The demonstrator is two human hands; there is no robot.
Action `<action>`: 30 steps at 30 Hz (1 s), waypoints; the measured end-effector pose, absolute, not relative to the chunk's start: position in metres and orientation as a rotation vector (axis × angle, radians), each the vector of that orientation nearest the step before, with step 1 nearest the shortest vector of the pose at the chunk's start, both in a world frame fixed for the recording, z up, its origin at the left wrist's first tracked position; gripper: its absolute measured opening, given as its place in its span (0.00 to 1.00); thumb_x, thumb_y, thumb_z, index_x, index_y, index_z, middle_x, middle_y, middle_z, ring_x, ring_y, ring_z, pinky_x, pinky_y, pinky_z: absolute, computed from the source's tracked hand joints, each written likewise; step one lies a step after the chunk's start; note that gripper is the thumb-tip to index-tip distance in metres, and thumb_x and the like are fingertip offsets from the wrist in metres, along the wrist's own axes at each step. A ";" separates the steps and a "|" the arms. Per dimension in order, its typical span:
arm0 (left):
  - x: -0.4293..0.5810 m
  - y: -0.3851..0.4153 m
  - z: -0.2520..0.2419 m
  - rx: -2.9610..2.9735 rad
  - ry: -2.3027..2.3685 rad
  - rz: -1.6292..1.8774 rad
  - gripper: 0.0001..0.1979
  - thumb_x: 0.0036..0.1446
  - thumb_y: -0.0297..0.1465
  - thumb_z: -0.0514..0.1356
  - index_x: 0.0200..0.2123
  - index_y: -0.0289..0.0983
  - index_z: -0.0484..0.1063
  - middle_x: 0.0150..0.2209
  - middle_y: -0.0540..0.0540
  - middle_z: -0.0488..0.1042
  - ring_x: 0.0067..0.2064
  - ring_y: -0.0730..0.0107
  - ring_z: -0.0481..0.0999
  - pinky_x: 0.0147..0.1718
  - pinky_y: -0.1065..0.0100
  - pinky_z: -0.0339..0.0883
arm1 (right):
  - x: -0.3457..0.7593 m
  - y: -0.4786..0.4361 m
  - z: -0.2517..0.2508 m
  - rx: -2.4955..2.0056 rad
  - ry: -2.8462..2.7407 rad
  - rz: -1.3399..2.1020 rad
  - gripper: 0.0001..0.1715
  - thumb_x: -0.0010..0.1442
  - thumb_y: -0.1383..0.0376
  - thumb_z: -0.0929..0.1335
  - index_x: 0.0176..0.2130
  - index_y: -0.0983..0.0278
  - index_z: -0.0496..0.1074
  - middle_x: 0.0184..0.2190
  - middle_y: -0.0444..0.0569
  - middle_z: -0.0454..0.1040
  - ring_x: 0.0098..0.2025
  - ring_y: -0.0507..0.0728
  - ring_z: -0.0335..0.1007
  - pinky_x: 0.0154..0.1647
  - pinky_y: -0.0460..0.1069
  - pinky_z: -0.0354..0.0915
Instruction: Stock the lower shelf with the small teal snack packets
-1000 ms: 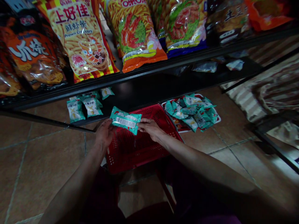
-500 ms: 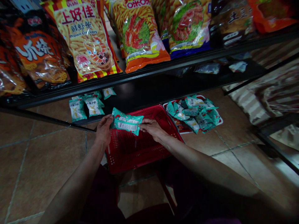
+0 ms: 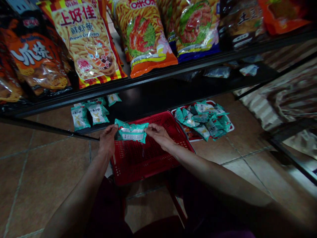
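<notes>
I hold a small teal snack packet (image 3: 131, 132) flat between both hands, above the far end of a red plastic basket (image 3: 148, 155) on the tiled floor. My left hand (image 3: 107, 140) pinches the packet's left end. At the right end my right hand (image 3: 158, 134) grips it with closed fingers. The packet's back label faces up.
A pile of several teal packets (image 3: 204, 119) lies on a red tray to the right of the basket. More teal packets (image 3: 89, 112) stand on the low black shelf at the left. Large snack bags (image 3: 85, 39) fill the upper shelf. A black shelf frame (image 3: 292, 155) runs along the right.
The packet and both hands have shifted slightly up and to the left, and the packet has tilted flatter. Both hands keep their grip.
</notes>
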State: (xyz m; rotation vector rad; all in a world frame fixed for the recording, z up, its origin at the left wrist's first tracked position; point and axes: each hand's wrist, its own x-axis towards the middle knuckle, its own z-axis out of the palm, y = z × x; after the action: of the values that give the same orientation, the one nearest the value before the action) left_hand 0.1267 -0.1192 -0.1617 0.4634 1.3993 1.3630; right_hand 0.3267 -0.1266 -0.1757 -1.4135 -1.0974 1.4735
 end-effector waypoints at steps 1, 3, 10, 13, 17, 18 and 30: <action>0.127 -0.119 -0.162 0.465 1.394 1.368 0.13 0.33 0.34 0.71 0.23 0.37 0.73 0.21 0.54 0.74 0.23 0.77 0.70 0.26 0.73 0.65 | 0.327 -0.126 -0.175 -1.407 -1.081 1.466 0.15 0.47 0.55 0.69 0.25 0.64 0.65 0.22 0.38 0.61 0.26 0.48 0.56 0.31 0.45 0.55; 0.129 -0.120 -0.161 0.472 1.389 1.380 0.12 0.32 0.33 0.71 0.22 0.37 0.73 0.21 0.54 0.73 0.23 0.77 0.69 0.26 0.74 0.65 | 0.327 -0.125 -0.175 -1.408 -1.029 1.467 0.14 0.46 0.56 0.69 0.26 0.64 0.66 0.23 0.38 0.62 0.26 0.48 0.56 0.32 0.45 0.55; 0.129 -0.120 -0.161 0.477 1.423 1.371 0.10 0.33 0.32 0.70 0.22 0.36 0.74 0.21 0.54 0.73 0.23 0.78 0.68 0.26 0.74 0.63 | 0.329 -0.121 -0.183 -1.425 -0.953 1.481 0.14 0.46 0.55 0.69 0.27 0.64 0.68 0.23 0.40 0.65 0.26 0.49 0.58 0.30 0.45 0.55; 0.127 -0.119 -0.167 0.453 1.475 1.366 0.09 0.34 0.31 0.69 0.23 0.36 0.74 0.22 0.54 0.73 0.24 0.77 0.68 0.26 0.74 0.61 | 0.329 -0.120 -0.183 -1.454 -0.933 1.482 0.13 0.46 0.56 0.68 0.26 0.64 0.69 0.22 0.40 0.66 0.26 0.49 0.59 0.30 0.45 0.56; 0.125 -0.118 -0.172 0.377 1.564 1.372 0.09 0.34 0.30 0.68 0.24 0.37 0.74 0.24 0.54 0.73 0.25 0.77 0.68 0.25 0.73 0.60 | 0.327 -0.120 -0.176 -1.452 -0.849 1.525 0.11 0.43 0.57 0.69 0.23 0.63 0.68 0.20 0.39 0.66 0.25 0.48 0.60 0.29 0.46 0.56; 0.125 -0.118 -0.172 0.373 1.567 1.380 0.09 0.33 0.30 0.67 0.24 0.37 0.74 0.24 0.54 0.73 0.25 0.77 0.68 0.25 0.73 0.60 | 0.327 -0.120 -0.174 -1.448 -0.832 1.539 0.11 0.43 0.58 0.69 0.22 0.63 0.67 0.19 0.39 0.65 0.24 0.48 0.60 0.29 0.46 0.56; 0.120 -0.118 -0.175 0.351 1.332 1.204 0.13 0.35 0.30 0.68 0.28 0.34 0.72 0.28 0.49 0.75 0.29 0.71 0.73 0.31 0.68 0.67 | 0.333 -0.119 -0.180 -1.437 -0.591 1.626 0.12 0.39 0.60 0.72 0.23 0.64 0.67 0.19 0.39 0.67 0.22 0.47 0.61 0.25 0.45 0.58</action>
State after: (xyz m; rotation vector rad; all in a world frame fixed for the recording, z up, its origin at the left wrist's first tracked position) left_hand 0.1202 -0.1177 -0.1751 0.3510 1.3322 1.2042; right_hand 0.3329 -0.1188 -0.1800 -1.4370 -0.5911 1.6260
